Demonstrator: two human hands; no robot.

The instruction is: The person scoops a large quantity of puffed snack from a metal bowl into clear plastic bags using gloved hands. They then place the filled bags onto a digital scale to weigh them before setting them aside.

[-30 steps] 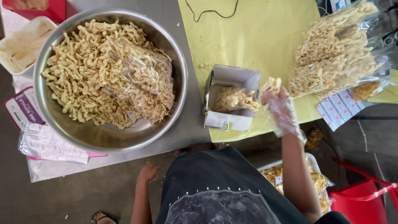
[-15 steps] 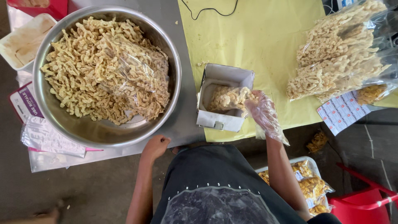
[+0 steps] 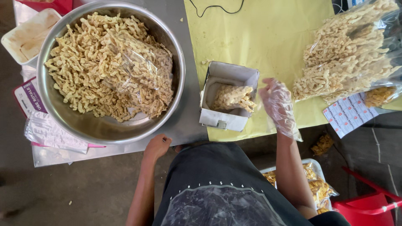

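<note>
At far left, a white tray (image 3: 26,37) is cut off by the frame edge, beside a big steel bowl (image 3: 100,129) heaped with twisted fried snacks. Just below the bowl's near rim, the left hand (image 3: 157,146) rests bare on the desk (image 3: 190,125) edge, loosely curled and holding nothing. Right of it stands a small white box (image 3: 228,100) with a part-filled snack bag (image 3: 233,97) inside. The right hand (image 3: 277,104), in a clear plastic glove, hovers just beside the box's right side, fingers loosely spread and empty, clearly the nearer hand. Filled bags (image 3: 347,54) lie far right, partly cropped.
</note>
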